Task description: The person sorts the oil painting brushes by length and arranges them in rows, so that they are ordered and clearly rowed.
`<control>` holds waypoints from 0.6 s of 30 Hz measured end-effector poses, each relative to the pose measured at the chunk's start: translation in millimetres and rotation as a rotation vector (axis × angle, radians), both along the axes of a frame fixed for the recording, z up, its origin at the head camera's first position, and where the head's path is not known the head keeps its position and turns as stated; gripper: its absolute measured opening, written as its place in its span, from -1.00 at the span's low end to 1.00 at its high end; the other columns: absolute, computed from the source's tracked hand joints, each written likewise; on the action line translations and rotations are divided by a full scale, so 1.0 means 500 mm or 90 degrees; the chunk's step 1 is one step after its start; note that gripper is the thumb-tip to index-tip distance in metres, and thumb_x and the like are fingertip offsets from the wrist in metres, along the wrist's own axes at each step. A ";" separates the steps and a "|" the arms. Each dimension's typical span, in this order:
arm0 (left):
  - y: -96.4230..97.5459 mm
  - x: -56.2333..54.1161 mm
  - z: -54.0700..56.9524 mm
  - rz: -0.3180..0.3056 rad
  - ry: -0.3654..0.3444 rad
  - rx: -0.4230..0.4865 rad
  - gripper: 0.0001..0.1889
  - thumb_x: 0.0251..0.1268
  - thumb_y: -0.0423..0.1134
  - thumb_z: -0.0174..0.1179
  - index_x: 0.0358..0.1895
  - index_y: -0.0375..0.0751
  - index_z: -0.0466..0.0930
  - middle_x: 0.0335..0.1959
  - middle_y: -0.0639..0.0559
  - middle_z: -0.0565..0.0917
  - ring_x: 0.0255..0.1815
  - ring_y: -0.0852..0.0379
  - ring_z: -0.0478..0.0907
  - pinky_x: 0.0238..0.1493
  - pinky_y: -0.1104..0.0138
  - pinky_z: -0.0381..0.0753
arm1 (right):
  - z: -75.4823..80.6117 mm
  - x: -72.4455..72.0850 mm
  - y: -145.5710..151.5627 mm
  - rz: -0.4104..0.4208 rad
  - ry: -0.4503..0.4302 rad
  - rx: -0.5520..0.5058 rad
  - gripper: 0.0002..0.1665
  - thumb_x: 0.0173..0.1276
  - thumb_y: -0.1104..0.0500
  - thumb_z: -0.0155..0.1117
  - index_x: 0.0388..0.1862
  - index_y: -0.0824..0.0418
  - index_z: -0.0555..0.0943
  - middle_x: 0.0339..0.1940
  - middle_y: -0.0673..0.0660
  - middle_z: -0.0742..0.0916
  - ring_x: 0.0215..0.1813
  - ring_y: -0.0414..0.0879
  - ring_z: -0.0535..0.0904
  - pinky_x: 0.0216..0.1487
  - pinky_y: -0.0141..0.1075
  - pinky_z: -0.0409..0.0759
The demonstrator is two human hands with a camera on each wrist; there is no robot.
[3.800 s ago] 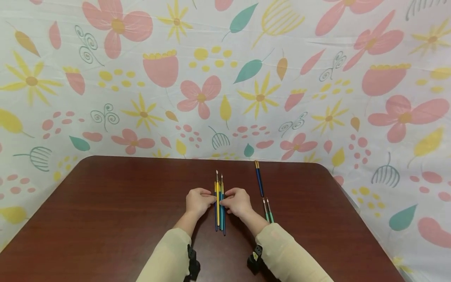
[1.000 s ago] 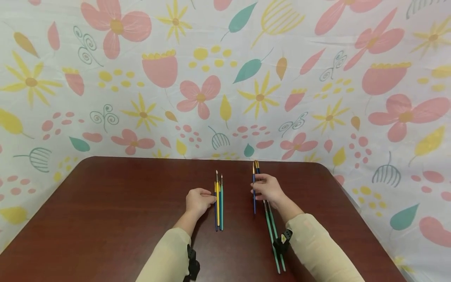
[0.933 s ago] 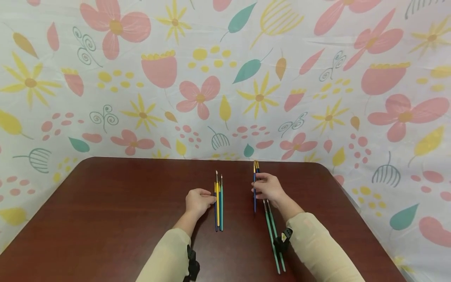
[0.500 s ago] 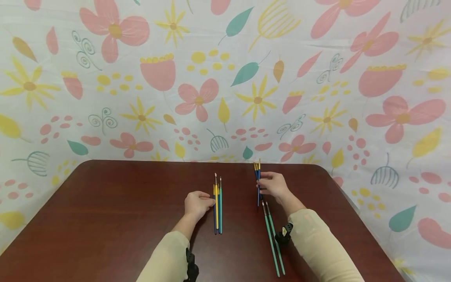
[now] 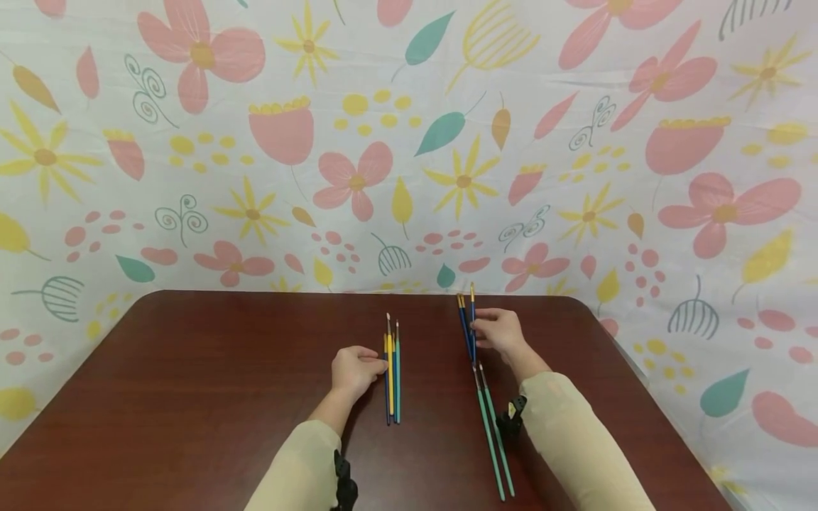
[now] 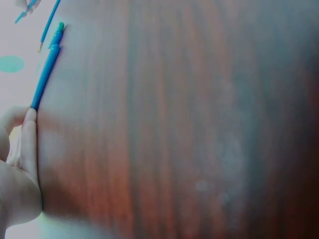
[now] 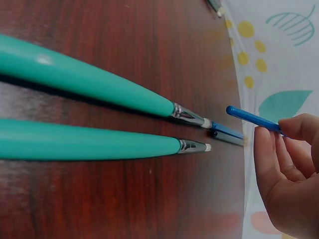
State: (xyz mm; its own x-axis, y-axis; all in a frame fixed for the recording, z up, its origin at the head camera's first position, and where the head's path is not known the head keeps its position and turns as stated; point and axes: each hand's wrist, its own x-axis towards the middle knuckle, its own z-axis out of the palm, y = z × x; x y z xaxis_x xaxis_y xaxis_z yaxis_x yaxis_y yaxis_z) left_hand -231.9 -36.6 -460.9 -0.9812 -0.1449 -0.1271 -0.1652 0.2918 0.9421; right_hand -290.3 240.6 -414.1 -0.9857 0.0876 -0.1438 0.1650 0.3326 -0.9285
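Note:
My left hand is at the left side of a row of several paintbrushes with yellow, teal and blue handles. Its thumb and index finger appear to pinch the outermost blue-handled one; the left wrist view shows blue handles beyond the fingertips. Between thumb and fingers, my right hand holds another blue-handled paintbrush, bristles away from me. In the right wrist view, that brush is raised off the table. Just left of it lie two blue-handled paintbrushes, side by side.
Two green-handled paintbrushes lie below the right-hand blue ones, near the right forearm. The dark wooden table meets a flower-printed cloth at its back edge.
My right hand has carried a blue paintbrush from the middle row to the back right, then shifted it from left to right of the two blue ones. The left hand stays by the row.

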 end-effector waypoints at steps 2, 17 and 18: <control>0.000 0.000 0.000 0.001 0.002 -0.001 -0.74 -0.02 -0.28 0.40 -0.25 -0.35 0.65 -0.39 -0.15 0.75 -0.53 0.13 0.66 -0.42 0.28 0.65 | 0.000 -0.005 0.001 -0.009 0.003 0.008 -0.51 0.36 0.25 0.12 0.25 0.38 0.43 0.08 0.42 0.61 -0.12 0.02 0.64 -0.25 -0.23 0.70; 0.001 -0.001 0.004 0.004 0.003 0.002 -0.75 -0.04 -0.30 0.40 -0.27 -0.35 0.65 -0.41 -0.14 0.75 -0.56 0.15 0.64 -0.47 0.31 0.63 | -0.031 -0.054 0.014 -0.057 0.007 0.052 -0.57 0.29 0.28 0.21 0.13 0.41 0.54 -0.07 0.41 0.68 -0.38 -0.15 0.66 -0.38 -0.31 0.69; 0.001 -0.001 0.003 0.004 0.001 0.002 -0.75 -0.04 -0.30 0.40 -0.27 -0.35 0.65 -0.41 -0.14 0.75 -0.56 0.15 0.64 -0.47 0.32 0.63 | -0.033 -0.055 0.014 -0.058 0.005 0.056 -0.57 0.29 0.28 0.21 0.13 0.40 0.54 -0.06 0.41 0.68 -0.38 -0.16 0.66 -0.38 -0.32 0.69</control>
State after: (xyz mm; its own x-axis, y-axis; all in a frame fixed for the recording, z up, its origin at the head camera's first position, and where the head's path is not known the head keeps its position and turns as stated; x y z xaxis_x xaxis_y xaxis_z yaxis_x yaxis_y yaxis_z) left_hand -232.4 -36.0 -459.4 -0.9805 -0.1501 -0.1266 -0.1658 0.2872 0.9434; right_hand -317.7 247.7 -430.6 -0.9742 0.1883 -0.1245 0.1914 0.3971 -0.8976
